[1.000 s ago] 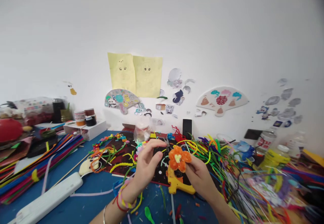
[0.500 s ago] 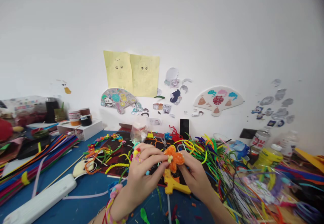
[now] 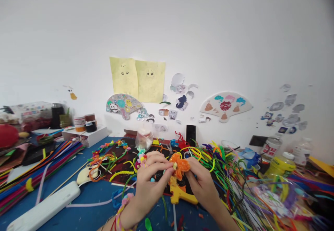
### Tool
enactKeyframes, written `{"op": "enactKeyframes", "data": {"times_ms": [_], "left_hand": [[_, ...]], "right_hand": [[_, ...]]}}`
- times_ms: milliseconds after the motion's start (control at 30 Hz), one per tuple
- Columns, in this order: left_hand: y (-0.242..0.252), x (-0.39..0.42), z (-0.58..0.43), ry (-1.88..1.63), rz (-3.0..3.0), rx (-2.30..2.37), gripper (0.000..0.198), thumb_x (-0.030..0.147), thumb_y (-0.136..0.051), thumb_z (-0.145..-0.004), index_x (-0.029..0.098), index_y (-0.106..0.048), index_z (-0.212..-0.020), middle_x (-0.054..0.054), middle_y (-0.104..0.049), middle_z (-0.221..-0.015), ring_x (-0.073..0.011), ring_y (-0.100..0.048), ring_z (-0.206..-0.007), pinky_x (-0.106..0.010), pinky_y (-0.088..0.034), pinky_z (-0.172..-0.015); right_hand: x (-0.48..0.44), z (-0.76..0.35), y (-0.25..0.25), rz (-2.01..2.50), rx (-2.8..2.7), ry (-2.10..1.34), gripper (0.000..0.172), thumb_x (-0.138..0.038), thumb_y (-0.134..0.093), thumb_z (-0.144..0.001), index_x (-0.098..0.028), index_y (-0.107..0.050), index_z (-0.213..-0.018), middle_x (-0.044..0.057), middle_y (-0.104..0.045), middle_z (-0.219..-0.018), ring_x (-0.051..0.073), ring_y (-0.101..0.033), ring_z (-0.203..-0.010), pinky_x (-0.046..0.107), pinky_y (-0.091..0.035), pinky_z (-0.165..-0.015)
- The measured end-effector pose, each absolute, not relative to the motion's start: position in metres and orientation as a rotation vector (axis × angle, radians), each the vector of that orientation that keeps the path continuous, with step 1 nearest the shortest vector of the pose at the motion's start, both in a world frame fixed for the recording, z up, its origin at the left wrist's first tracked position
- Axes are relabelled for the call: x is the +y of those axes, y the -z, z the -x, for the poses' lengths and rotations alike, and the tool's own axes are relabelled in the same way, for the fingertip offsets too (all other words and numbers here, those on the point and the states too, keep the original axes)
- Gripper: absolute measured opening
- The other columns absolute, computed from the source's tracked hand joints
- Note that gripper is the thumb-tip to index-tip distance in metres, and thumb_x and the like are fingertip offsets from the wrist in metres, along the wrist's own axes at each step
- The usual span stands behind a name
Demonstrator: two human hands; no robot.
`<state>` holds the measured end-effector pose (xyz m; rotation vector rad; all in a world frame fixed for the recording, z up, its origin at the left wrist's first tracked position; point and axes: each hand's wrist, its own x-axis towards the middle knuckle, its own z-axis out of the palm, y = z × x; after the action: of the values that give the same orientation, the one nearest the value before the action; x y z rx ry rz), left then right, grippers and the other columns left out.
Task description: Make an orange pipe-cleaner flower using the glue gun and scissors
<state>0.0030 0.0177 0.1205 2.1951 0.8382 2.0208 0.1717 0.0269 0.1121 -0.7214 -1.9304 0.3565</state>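
In the head view, an orange fuzzy flower (image 3: pixel 180 166), seemingly of pipe cleaner, is held up in front of me. My right hand (image 3: pixel 200 178) pinches its right-hand petals between thumb and fingers. My left hand (image 3: pixel 153 175) is closed at the flower's left side, thumb and index finger on a small pale-yellow piece (image 3: pixel 174 166) against its centre. Fingertips partly cover that piece. Just below the flower lies a yellow glue gun (image 3: pixel 180 193), its upper part partly hidden, with a pale stick (image 3: pixel 174 213) trailing toward me.
Loose pipe cleaners (image 3: pixel 221 165) heap up on the right, near bottles (image 3: pixel 281 165). Bundled pipe cleaners (image 3: pixel 47 168) and a white power strip (image 3: pixel 47 205) lie left on the blue table (image 3: pixel 88 220). A phone (image 3: pixel 190 135) leans on the wall behind.
The camera view has shifted slightly, so the background sits a little lower. My left fingers have closed further over the small yellow piece, and less of it shows. The right hand keeps its hold.
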Motion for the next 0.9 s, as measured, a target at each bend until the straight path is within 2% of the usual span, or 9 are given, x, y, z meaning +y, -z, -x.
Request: {"op": "enactKeyframes", "data": {"times_ms": [233,367,567,733,900], "left_hand": [[-0.113,0.019,-0.009,-2.069,-2.038,0.811,0.009,0.01,-0.066,-0.072,0.019,-0.066,-0.072,-0.003,-0.064,-0.071,-0.0173,-0.058,-0.076,-0.036,-0.048,-0.074],[-0.121,0.018,-0.002,-1.931,-2.162,0.798,0.009,0.011,-0.067,-0.072,0.019,-0.066,-0.076,-0.003,-0.064,-0.074,-0.017,-0.058,-0.076,-0.035,-0.048,-0.072],[-0.135,0.011,0.01,-1.788,-2.56,0.813,0.021,0.008,-0.064,-0.073,0.02,-0.067,-0.091,-0.002,-0.065,-0.08,-0.0152,-0.059,-0.074,-0.035,-0.045,-0.074],[-0.137,0.005,0.011,-1.706,-2.627,0.879,0.022,0.009,-0.06,-0.077,0.02,-0.065,-0.095,-0.003,-0.067,-0.082,-0.0141,-0.061,-0.073,-0.03,-0.048,-0.069],[-0.133,0.003,0.011,-1.693,-2.685,0.966,0.019,0.012,-0.06,-0.078,0.02,-0.065,-0.095,-0.003,-0.068,-0.084,-0.0146,-0.063,-0.074,-0.031,-0.048,-0.073]], "right_hand": [[0.023,-0.173,-0.117,0.716,-1.976,-0.346,0.018,-0.02,-0.04,-0.091,-0.02,-0.057,-0.091,0.006,-0.057,-0.086,0.017,-0.051,-0.081,0.029,-0.043,-0.072],[0.021,-0.177,-0.122,0.712,-2.02,-0.426,0.017,-0.021,-0.041,-0.091,-0.02,-0.058,-0.087,0.004,-0.054,-0.082,0.016,-0.05,-0.077,0.027,-0.042,-0.069],[0.017,-0.18,-0.127,0.73,-2.074,-0.46,0.02,-0.022,-0.039,-0.091,-0.019,-0.057,-0.084,0.003,-0.053,-0.079,0.015,-0.049,-0.075,0.026,-0.041,-0.067],[0.016,-0.181,-0.128,0.776,-2.089,-0.416,0.022,-0.023,-0.038,-0.092,-0.018,-0.056,-0.08,0.003,-0.052,-0.078,0.015,-0.049,-0.073,0.027,-0.041,-0.066],[0.017,-0.181,-0.128,0.789,-2.1,-0.395,0.02,-0.022,-0.038,-0.092,-0.019,-0.055,-0.082,0.003,-0.052,-0.078,0.015,-0.048,-0.073,0.027,-0.041,-0.066]]}}
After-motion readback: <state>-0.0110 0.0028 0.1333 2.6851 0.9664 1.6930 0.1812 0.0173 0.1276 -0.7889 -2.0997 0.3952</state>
